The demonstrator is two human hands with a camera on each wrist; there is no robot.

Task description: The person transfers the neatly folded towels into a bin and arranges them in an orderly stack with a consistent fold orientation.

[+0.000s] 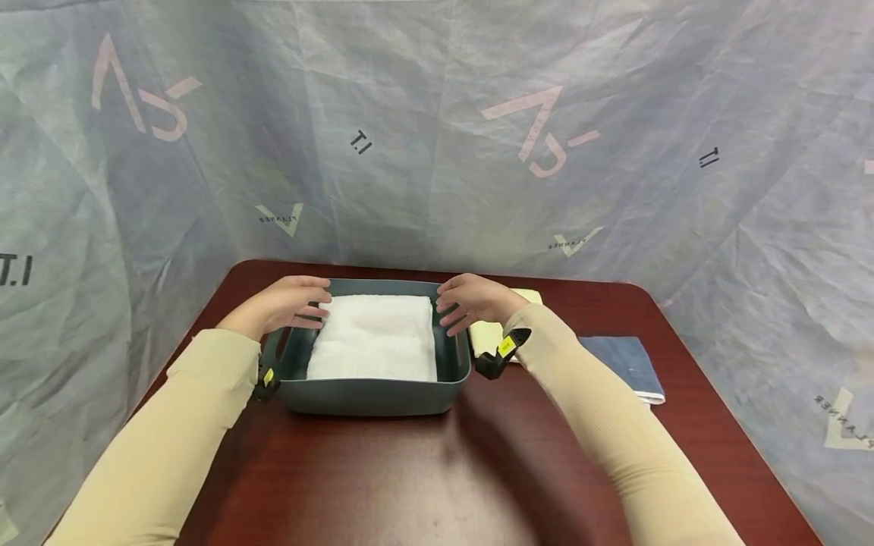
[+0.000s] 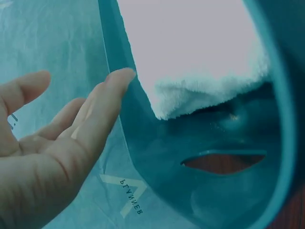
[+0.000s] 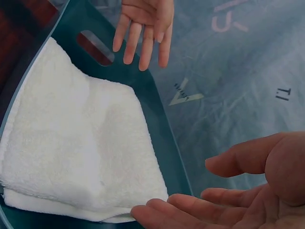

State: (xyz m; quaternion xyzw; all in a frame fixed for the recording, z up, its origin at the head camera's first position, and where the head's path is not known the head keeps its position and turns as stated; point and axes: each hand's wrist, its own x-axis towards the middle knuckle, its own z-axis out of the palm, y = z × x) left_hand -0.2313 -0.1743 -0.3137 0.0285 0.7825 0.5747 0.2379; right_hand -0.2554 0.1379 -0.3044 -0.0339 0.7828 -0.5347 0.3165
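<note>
A folded white towel (image 1: 377, 338) lies inside a dark teal plastic bin (image 1: 369, 398) with slotted handles in its end walls. My left hand (image 1: 290, 303) hovers over the bin's left end, fingers extended toward the towel and holding nothing. Over the opposite end is my right hand (image 1: 478, 299), palm turned inward, its fingers spread and relaxed. In the left wrist view, the left hand (image 2: 62, 138) shows beside the towel's corner (image 2: 164, 102). The right wrist view has the right hand (image 3: 228, 200) with its fingertips at the towel's near corner, and the left hand across the bin.
A folded pale yellow cloth (image 1: 486, 341) lies just right of the bin, partly behind the right wrist. Farther right, near the table edge, is a folded blue cloth (image 1: 624, 365) with a white border. A grey printed sheet (image 1: 423, 152) hangs behind the dark red table (image 1: 355, 478).
</note>
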